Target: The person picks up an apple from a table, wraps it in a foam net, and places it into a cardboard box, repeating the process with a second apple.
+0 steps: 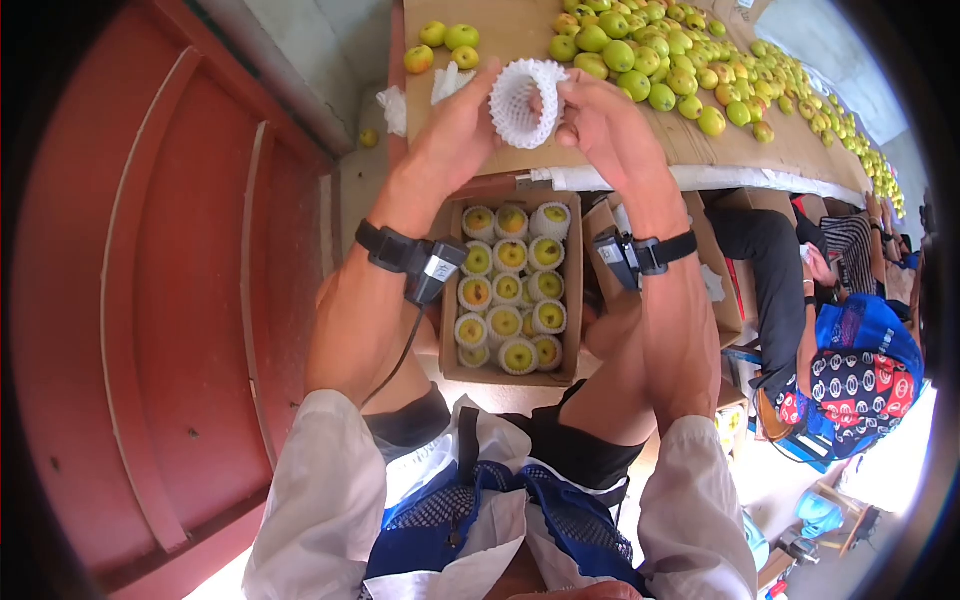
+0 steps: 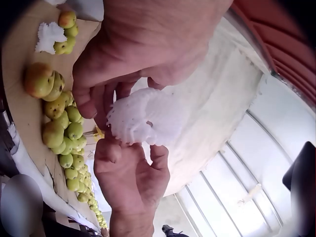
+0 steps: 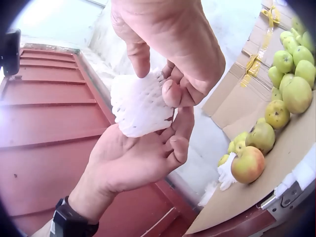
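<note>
box [image 1: 572, 290]: netted pears, seemingly full | left hand [image 1: 455, 125], right hand [image 1: 600, 120]: both gripping foam net [image 1: 525, 100]

white foam net sleeve [image 1: 527, 100], stretchy mesh tube with a frilly rim, held up in the air just above the near edge of the cardboard-covered tabletop [image 1: 520, 40], mouth pulled open and round, nothing inside it

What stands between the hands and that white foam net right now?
Nothing visible: the left hand and right hand both grip the foam net directly, holding it above the cardboard table.
</note>
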`<move>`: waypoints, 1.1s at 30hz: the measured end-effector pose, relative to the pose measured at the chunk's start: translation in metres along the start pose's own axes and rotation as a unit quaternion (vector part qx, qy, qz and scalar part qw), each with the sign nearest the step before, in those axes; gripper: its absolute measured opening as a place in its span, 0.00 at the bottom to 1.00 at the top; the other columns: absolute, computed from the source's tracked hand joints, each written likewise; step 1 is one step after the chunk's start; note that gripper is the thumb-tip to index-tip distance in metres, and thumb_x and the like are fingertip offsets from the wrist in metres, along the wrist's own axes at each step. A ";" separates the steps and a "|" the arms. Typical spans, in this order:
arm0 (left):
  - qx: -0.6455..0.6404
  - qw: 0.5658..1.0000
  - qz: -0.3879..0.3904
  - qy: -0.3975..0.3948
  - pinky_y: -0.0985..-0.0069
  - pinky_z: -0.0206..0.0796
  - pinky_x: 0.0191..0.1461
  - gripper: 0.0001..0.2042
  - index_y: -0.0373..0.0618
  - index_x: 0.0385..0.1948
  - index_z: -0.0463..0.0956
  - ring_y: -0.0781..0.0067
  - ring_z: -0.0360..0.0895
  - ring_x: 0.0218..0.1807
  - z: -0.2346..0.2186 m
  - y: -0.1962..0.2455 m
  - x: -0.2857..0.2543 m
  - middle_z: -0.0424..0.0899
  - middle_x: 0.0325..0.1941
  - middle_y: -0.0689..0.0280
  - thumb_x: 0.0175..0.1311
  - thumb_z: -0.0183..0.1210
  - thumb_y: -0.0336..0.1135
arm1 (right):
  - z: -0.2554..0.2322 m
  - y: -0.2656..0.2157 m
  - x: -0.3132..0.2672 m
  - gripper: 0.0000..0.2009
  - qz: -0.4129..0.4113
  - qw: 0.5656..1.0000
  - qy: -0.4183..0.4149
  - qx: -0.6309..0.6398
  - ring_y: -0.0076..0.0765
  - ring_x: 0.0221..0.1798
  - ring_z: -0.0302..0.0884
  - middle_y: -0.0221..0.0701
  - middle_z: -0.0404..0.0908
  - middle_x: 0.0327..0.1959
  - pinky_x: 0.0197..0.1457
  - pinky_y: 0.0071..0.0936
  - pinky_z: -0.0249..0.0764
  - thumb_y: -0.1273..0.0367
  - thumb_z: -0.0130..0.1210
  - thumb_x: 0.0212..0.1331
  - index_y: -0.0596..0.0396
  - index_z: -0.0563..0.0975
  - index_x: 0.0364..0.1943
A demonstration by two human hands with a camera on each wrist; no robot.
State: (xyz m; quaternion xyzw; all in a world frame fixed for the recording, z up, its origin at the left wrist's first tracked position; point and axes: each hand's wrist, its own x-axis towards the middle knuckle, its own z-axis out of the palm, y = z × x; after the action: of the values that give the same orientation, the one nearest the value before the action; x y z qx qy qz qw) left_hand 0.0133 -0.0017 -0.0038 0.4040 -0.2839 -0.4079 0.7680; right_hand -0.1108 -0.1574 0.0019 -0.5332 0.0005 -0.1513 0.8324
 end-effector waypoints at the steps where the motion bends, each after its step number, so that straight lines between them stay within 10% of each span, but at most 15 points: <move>1: -0.004 1.000 -0.006 -0.007 0.63 0.67 0.68 0.22 0.43 0.62 0.73 0.69 0.77 0.59 -0.004 0.002 0.002 0.81 0.58 0.64 0.80 0.49 0.51 | 0.001 -0.002 0.003 0.06 -0.007 1.000 -0.001 -0.015 0.18 0.38 0.70 0.20 0.78 0.39 0.34 0.20 0.60 0.66 0.55 0.70 0.52 0.78 0.42; 7: -0.032 0.999 -0.002 -0.028 0.66 0.71 0.57 0.17 0.43 0.54 0.77 0.69 0.80 0.48 -0.017 0.031 -0.001 0.84 0.46 0.63 0.78 0.53 0.46 | 0.014 0.005 0.039 0.18 -0.031 0.998 -0.059 -0.021 0.25 0.44 0.81 0.33 0.86 0.44 0.36 0.21 0.69 0.60 0.55 0.72 0.61 0.78 0.53; 8: -0.025 0.998 0.043 -0.031 0.60 0.68 0.70 0.22 0.41 0.64 0.73 0.60 0.77 0.64 -0.019 0.033 -0.002 0.81 0.63 0.59 0.79 0.50 0.47 | 0.017 0.008 0.043 0.15 -0.028 0.998 -0.053 -0.017 0.24 0.41 0.79 0.31 0.85 0.42 0.34 0.21 0.68 0.62 0.53 0.72 0.59 0.78 0.51; 23: -0.140 0.988 0.052 -0.029 0.58 0.68 0.70 0.19 0.42 0.61 0.74 0.59 0.77 0.63 -0.036 0.038 -0.024 0.81 0.61 0.59 0.77 0.55 0.43 | 0.045 0.022 0.055 0.09 -0.007 1.000 -0.012 0.010 0.22 0.32 0.77 0.28 0.83 0.34 0.25 0.19 0.65 0.66 0.51 0.72 0.54 0.80 0.42; 25: -0.137 0.987 0.076 -0.023 0.58 0.68 0.70 0.19 0.42 0.61 0.75 0.59 0.76 0.64 -0.038 0.038 -0.024 0.81 0.62 0.59 0.76 0.55 0.42 | 0.031 0.024 0.058 0.12 0.023 0.989 0.029 -0.145 0.24 0.37 0.79 0.30 0.84 0.37 0.31 0.21 0.70 0.63 0.52 0.73 0.58 0.81 0.45; 33: -0.195 0.975 0.092 0.057 0.60 0.69 0.70 0.17 0.37 0.58 0.77 0.58 0.77 0.64 -0.047 0.050 -0.020 0.82 0.60 0.57 0.77 0.54 0.39 | -0.011 0.086 0.067 0.26 0.016 0.705 0.099 -0.702 0.45 0.53 0.84 0.39 0.86 0.50 0.52 0.41 0.78 0.51 0.64 0.59 0.49 0.78 0.58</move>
State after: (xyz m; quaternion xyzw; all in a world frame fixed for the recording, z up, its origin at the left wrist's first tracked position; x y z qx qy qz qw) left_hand 0.0592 0.0507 0.0129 0.2411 -0.1902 -0.3593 0.8813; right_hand -0.0266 -0.1511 -0.0686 -0.9452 0.1977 -0.1459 0.2150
